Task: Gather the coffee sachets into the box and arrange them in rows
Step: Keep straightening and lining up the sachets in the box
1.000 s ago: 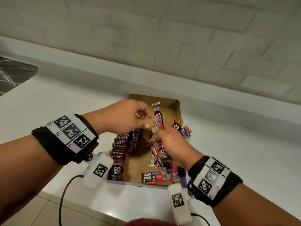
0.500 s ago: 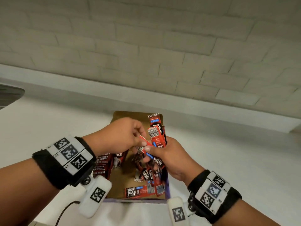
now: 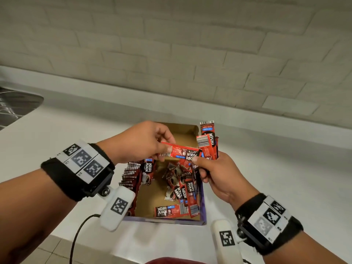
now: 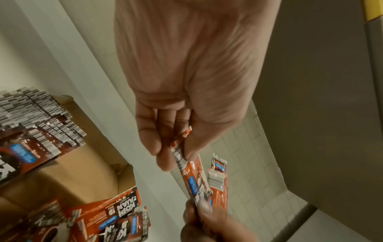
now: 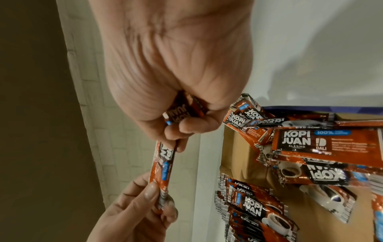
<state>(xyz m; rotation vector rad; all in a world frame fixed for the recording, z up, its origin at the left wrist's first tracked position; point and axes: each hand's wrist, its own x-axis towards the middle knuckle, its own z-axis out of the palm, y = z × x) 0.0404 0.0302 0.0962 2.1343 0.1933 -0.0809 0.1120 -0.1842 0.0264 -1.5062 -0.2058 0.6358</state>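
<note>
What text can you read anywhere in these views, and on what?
"KOPI JUAN" – flat sachet at the box's near wall.
"KOPI JUAN KLASIKO", "100%", "DALI" – loose sachet, right wrist view.
"KOPI" – upright sachets in the right hand.
Finer print, barcodes: unreadable.

A wall of pale painted brick (image 3: 171,44) rises behind the white worktop (image 3: 276,168), with a low white ledge (image 3: 95,88) along its foot. At the far left sits a dark metallic surface (image 3: 17,105) (too blurred to identify), and pale floor tiles (image 3: 43,250) show below the worktop's near edge
</note>
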